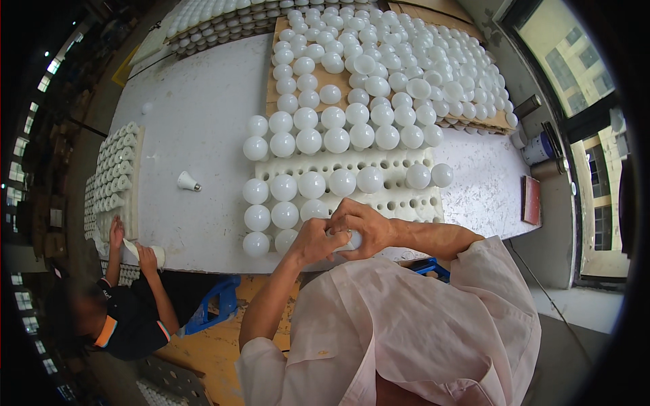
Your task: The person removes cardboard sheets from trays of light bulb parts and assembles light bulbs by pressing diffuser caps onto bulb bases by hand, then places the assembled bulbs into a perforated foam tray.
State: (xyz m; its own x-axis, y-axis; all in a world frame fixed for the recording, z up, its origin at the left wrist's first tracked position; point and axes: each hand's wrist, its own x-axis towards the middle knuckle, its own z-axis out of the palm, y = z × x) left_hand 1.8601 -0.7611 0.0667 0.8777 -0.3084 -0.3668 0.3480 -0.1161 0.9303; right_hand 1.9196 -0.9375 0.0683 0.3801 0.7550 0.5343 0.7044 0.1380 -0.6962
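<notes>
Close to the table's near edge, my left hand (315, 241) and my right hand (366, 227) are closed together around one light bulb (353, 241). Part of its white dome shows below the fingers; the rest is hidden by my hands. Just ahead lies a white foam tray (399, 196) with rows of round holes. Bulbs with white domes (284, 215) stand in its left columns, and two more (418, 176) sit toward its right end. Behind them, another row of bulbs (336, 140) lines the tray's far side.
Many loose white domes (379, 86) crowd a cardboard sheet (271, 101) at the back. A single bulb (189, 181) lies on the white table (210, 115). At left, a co-worker's hands (145, 260) hold a white item beside a packed tray (115, 169). A dark red box (531, 200) stands right.
</notes>
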